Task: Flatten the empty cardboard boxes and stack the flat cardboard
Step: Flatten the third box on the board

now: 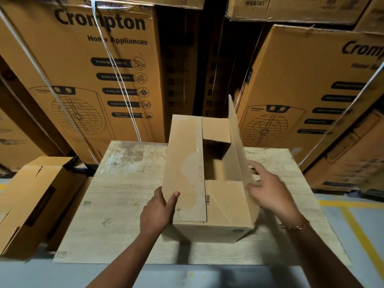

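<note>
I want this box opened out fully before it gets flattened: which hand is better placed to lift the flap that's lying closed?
Left. The left hand already grips the near edge of the closed flap. The right hand is at the raised flap.

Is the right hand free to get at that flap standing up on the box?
Probably yes: the right hand is already beside the upright flap, fingers at its outer face, and nothing lies between them. The left hand grips the opposite flap.
</note>
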